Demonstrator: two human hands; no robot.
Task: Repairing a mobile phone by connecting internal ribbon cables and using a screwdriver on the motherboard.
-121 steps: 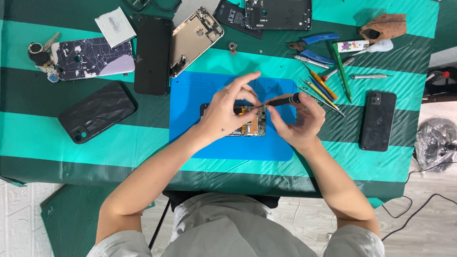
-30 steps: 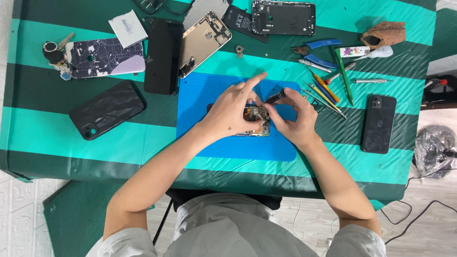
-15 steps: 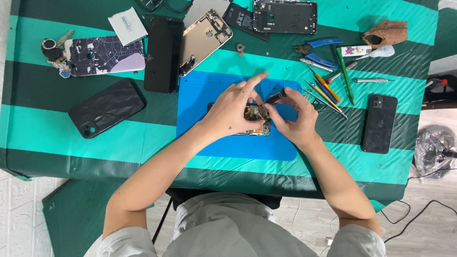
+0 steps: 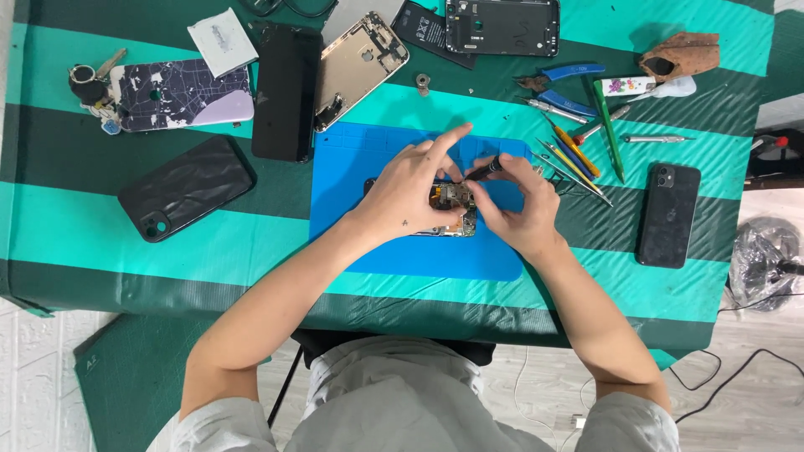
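Green striped table (image 4: 209, 243), blue mat (image 4: 368, 159), both hands on opened phone (image 4: 452, 209).

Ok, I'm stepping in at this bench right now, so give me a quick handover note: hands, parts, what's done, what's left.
Left hand: steadies the opened phone on the blue mat.
Right hand: holds a dark screwdriver, tip down at the phone's exposed internals.
Done: phone is open, its boards exposed.
Left: work inside is unfinished; phone not closed.
Spare tools lie right of the mat, a black phone beyond them.
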